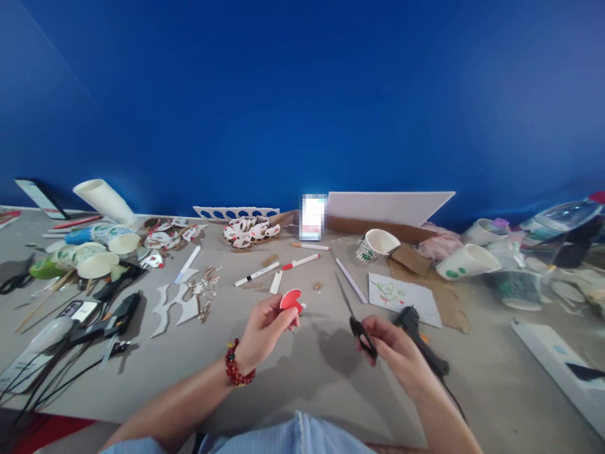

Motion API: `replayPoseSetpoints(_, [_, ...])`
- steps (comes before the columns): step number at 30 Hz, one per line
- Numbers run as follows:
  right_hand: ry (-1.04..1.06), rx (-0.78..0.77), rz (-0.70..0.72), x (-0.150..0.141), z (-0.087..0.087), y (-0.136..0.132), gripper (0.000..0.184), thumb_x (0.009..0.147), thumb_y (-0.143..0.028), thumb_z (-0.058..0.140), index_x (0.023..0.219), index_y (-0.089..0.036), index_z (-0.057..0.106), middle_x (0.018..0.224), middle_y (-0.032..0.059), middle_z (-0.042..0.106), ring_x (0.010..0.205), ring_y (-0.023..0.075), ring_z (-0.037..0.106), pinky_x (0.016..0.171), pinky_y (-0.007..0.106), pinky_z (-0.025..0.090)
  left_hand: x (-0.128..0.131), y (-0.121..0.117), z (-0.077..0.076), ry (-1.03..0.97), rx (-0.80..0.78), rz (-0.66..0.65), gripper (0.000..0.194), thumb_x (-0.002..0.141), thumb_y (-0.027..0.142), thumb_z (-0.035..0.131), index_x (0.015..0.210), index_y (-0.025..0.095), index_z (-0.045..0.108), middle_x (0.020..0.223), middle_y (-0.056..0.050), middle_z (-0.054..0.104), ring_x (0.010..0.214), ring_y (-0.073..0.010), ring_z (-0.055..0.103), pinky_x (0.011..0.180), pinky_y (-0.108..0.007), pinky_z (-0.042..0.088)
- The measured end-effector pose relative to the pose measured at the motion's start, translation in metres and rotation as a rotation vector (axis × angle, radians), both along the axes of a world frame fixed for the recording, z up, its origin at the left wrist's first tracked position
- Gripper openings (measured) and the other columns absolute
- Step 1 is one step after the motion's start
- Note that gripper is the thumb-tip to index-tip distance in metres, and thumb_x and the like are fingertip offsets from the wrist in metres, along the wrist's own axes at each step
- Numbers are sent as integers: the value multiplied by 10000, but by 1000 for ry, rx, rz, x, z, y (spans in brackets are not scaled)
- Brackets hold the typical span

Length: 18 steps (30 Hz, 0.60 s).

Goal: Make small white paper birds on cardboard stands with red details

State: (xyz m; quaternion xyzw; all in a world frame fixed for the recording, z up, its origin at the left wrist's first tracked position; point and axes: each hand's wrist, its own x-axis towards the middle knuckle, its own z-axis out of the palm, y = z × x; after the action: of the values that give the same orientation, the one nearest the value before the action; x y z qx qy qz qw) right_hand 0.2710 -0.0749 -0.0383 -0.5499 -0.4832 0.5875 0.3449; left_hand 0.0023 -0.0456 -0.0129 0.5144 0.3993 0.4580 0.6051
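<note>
Between the thumb and fingers of my left hand [268, 328] is a small red paper cutout [290, 299] with a white edge. My right hand [385, 337] grips the black handles of a pair of scissors [363, 337], whose blades point up and away from me, apart from the cutout. Just beyond my left hand lie a red-and-white marker [300, 261], a black-and-white marker [258, 274] and a small white paper strip [276, 282]. A sheet with a green drawing [404, 298] rests beyond my right hand.
A black glue gun [418, 337] lies beside my right hand, another glue gun [116, 321] at left with cables. White paper scraps [177, 306] lie left of centre. Farther back are a patterned paper cup [377, 244], a pile of painted cutouts [248, 232] and a lit phone [312, 217].
</note>
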Motion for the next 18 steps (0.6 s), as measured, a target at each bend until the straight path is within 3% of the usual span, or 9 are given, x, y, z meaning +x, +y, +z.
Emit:
replayPoseSetpoints(3, [187, -67, 40, -37, -3, -22, 499, 681, -638, 718, 768, -192, 513, 600, 4, 595, 479, 96, 442, 452, 210, 342, 0, -1, -3, 6, 23, 20, 243, 900, 332, 570, 791, 128, 646, 762, -39, 618, 659, -107, 525, 610, -218, 431])
replayPoseSetpoints(6, [267, -27, 106, -63, -8, -36, 584, 692, -715, 666, 869, -166, 574, 675, 29, 610, 536, 105, 455, 479, 213, 343, -1, -1, -2, 27, 88, 44, 204, 910, 305, 558, 833, 138, 645, 815, -43, 615, 684, -110, 520, 616, -219, 428])
replayPoseSetpoints(12, [187, 33, 173, -77, 0, -38, 624, 620, -760, 685, 743, -164, 546, 667, 24, 589, 595, 126, 491, 550, 233, 357, -1, 0, 2, 40, 121, 44, 169, 913, 254, 536, 814, 144, 617, 804, -38, 587, 684, -118, 518, 624, -233, 436])
replayPoseSetpoints(18, [109, 45, 168, -84, 4, -32, 584, 632, -732, 692, 681, -180, 507, 606, 5, 553, 546, 122, 476, 515, 232, 344, 0, -2, 4, 15, 128, 30, 166, 914, 250, 524, 827, 139, 613, 813, -43, 601, 664, -115, 534, 628, -240, 448])
